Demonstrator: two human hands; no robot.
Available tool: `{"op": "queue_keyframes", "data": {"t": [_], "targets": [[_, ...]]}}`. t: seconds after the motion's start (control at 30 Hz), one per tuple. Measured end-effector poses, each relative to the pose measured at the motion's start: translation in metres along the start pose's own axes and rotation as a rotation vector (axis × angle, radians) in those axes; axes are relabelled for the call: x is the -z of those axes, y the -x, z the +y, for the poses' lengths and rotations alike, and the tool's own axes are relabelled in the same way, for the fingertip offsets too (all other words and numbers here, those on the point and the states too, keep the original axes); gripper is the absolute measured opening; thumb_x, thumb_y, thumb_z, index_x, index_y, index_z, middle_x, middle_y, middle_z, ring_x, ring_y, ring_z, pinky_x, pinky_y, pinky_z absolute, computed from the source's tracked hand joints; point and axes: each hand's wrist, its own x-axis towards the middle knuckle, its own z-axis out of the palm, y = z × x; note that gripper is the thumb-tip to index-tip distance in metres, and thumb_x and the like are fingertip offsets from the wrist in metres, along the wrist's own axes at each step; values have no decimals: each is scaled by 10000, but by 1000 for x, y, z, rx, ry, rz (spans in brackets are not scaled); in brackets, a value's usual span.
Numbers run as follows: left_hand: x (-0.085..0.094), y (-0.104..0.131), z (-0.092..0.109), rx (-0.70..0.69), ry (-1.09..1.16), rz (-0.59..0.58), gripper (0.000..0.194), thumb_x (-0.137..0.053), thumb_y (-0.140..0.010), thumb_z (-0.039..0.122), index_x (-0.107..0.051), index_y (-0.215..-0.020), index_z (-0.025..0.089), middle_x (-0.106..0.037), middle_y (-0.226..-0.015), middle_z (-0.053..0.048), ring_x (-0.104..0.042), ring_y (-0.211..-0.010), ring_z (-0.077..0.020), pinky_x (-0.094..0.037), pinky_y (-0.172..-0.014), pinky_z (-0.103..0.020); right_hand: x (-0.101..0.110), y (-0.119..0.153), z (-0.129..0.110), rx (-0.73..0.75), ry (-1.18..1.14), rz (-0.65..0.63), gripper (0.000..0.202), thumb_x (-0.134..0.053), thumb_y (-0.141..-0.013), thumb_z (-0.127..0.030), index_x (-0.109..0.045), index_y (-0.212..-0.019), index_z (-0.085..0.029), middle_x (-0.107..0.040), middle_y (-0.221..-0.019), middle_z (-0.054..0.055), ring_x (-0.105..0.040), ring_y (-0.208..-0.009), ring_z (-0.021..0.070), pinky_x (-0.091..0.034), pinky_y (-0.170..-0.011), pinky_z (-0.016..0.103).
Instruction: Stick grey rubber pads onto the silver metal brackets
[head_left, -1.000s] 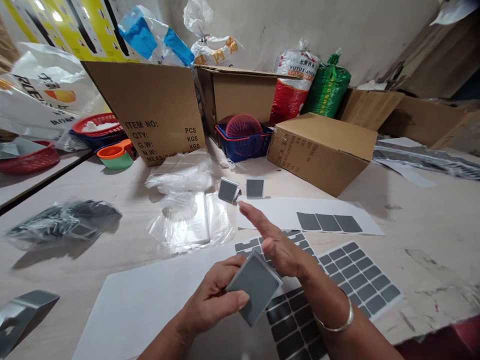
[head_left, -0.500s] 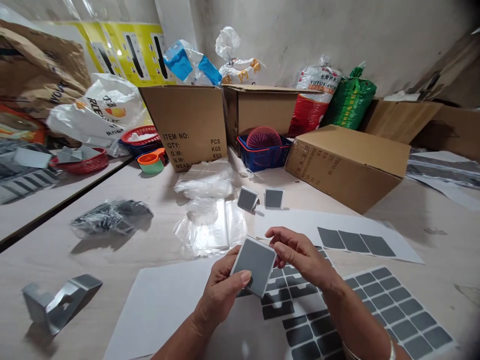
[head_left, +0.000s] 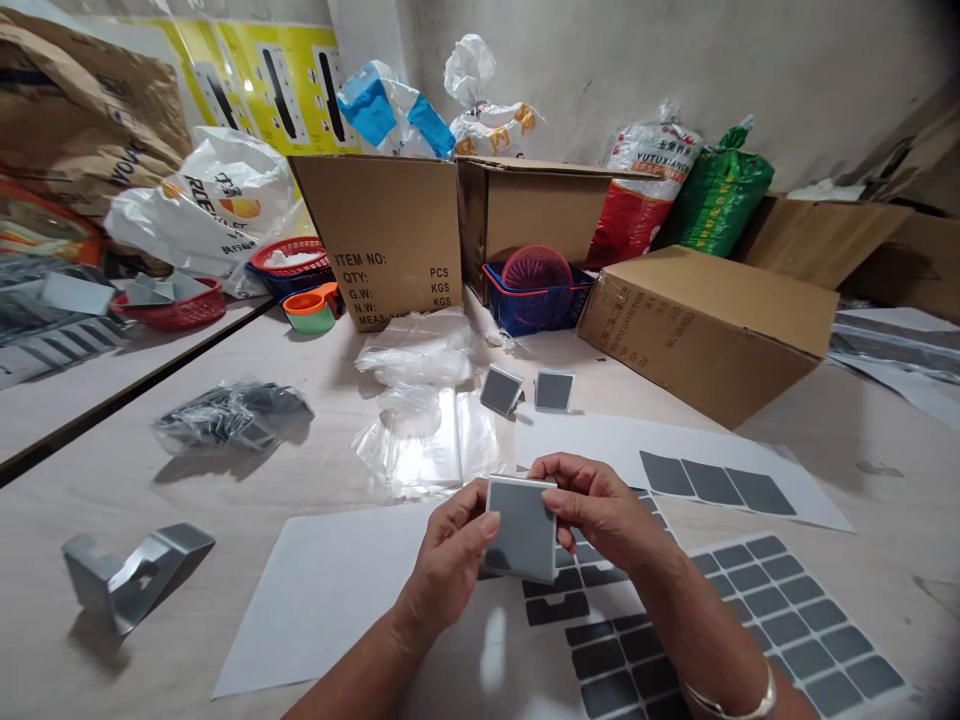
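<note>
A square metal plate [head_left: 521,540] with a grey pad over its face is held between both hands above the white paper sheets. My left hand [head_left: 448,555] is closed on its left side, thumb lying on the pad. My right hand [head_left: 606,508] grips the upper right corner, thumb on the front and fingers behind. Beneath and right of the hands lie sheets of grey adhesive pads [head_left: 810,610], in several rows. A white sheet [head_left: 592,440] farther back carries 3 larger grey squares [head_left: 716,482]. Two small stands with grey square faces [head_left: 554,391] are beyond the hands.
A bent metal bracket [head_left: 139,580] lies at the left front, with a bag of grey parts [head_left: 232,415] behind it. Clear plastic bags [head_left: 420,440] lie mid-table. Cardboard boxes [head_left: 397,220], a blue basket [head_left: 536,305] and a red basket [head_left: 176,305] stand farther back.
The plate has turned from a slant to nearly upright in my view. My right hand has closed on its upper right corner, with the thumb now on its face. The camera view has shifted slightly.
</note>
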Motion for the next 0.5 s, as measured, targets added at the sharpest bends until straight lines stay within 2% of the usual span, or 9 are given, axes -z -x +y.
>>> {"op": "queue_keyframes", "data": {"t": [0.07,0.17,0.27,0.37,0.5], "targets": [[-1,-1,-1,58,64,74,182,-521,-807,320,-595,-832,156,-594,-701,-25,-516,-589,-119,-410,-529,-223,-3,-1,4,-24,15,-13,258,-633,-753,-342,-557,-920,-161,-541,-689,-9,-489,-437,57,-375,-401,182],[-4,-2,-3,105,81,207,238,-528,-808,352,-558,-681,153,-592,-583,0,-513,-501,-105,-413,-479,-211,-8,-2,7,-66,24,-24,234,-636,-741,-321,-567,-896,-161,-540,-648,-19,-496,-433,64,-366,-393,178],[-5,-4,-4,126,71,266,251,-538,-796,373,-560,-681,150,-596,-538,-2,-532,-467,-122,-430,-462,-229,-11,-4,9,-112,-13,-6,196,-608,-758,-305,-581,-887,-160,-537,-589,-24,-499,-428,68,-368,-393,175],[-3,-6,-5,124,79,300,255,-541,-793,381,-561,-694,147,-585,-516,4,-536,-455,-126,-431,-453,-232,-12,-8,12,-135,-103,11,255,-525,-824,-377,-584,-895,-139,-519,-519,-18,-501,-417,80,-378,-379,177],[3,-8,-6,135,51,452,281,-613,-729,414,-564,-679,142,-593,-527,8,-529,-444,-120,-426,-441,-231,-12,-11,16,-113,-223,66,286,-496,-846,-413,-566,-913,-143,-547,-602,5,-555,-466,105,-426,-389,199]]}}
